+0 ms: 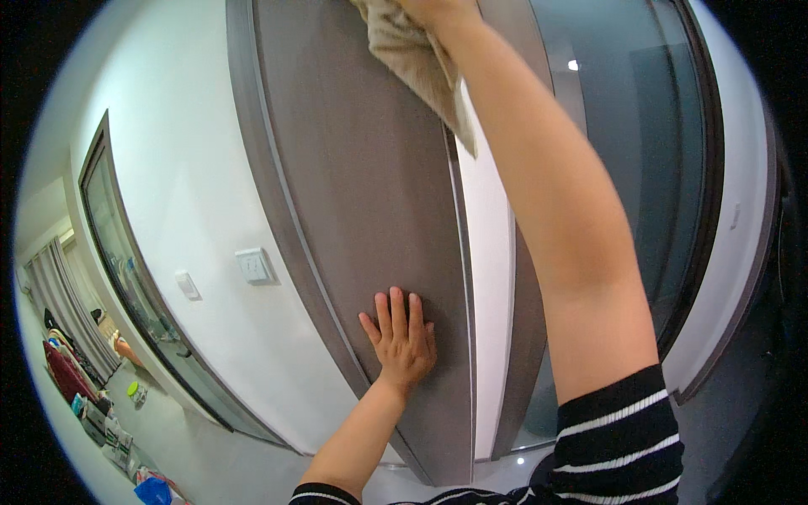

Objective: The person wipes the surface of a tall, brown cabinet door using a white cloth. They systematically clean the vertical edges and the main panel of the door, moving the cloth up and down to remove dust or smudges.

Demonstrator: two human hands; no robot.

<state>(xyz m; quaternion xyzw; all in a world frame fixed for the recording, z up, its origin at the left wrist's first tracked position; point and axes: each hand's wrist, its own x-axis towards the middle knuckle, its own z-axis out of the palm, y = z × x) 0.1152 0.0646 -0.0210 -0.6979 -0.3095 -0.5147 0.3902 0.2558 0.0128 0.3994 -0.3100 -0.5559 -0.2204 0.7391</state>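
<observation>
A tall brown door [353,168] stands in front of me, with a light strip along its left side. My left hand [402,343] lies flat on its lower part, fingers spread and pointing up. My right arm reaches high, and my right hand [438,10] is partly cut off by the top edge. A beige cloth [412,59] is under that hand against the upper door, and one corner hangs down past the door's right edge. The right fingertips are out of the picture.
White switch plates [254,266] are on the wall to the left. Beyond them a glass door [143,252] borders a room with a curtain [71,303], a green-lidded jar [136,392] and a blue bag [156,490]. A dark-framed glass panel [640,168] stands to the right.
</observation>
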